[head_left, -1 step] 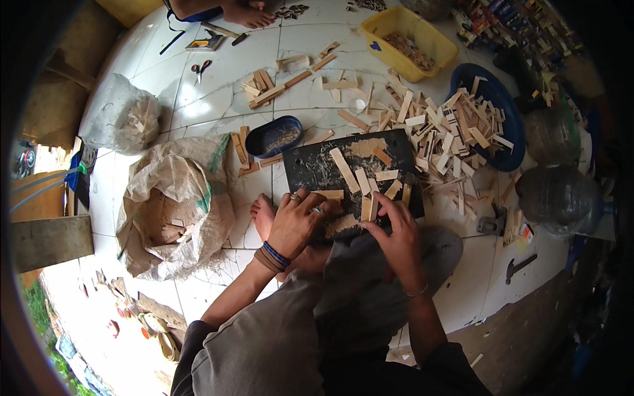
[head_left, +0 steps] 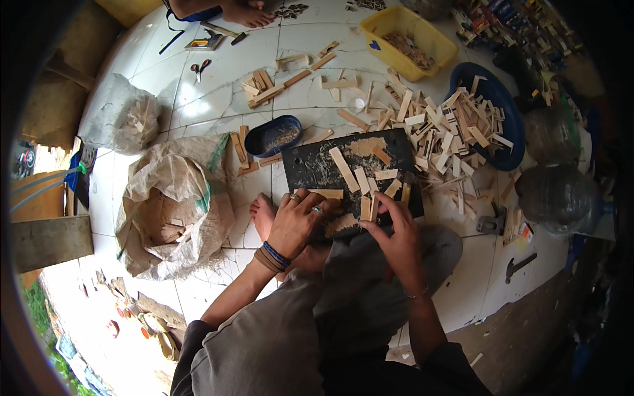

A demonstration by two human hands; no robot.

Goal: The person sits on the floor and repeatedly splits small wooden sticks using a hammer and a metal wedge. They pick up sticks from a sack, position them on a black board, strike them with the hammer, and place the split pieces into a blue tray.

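Right hand (head_left: 400, 241): fingers part-open, pinch wood strip (head_left: 374, 208) over black board (head_left: 309, 174). Left hand (head_left: 294, 222): fingers curled, cannot tell hold.

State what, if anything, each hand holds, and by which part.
The right hand appears to hold a small wooden strip by its ends; whether the left hand holds anything cannot be told.

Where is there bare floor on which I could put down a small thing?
Bare tile lies between the scissors, the woven sack and the clear plastic bag; another patch lies between the claw hammer and the right knee. Crowded: the black board, with wooden strips near the right hand, and the wood pile at the blue basin.
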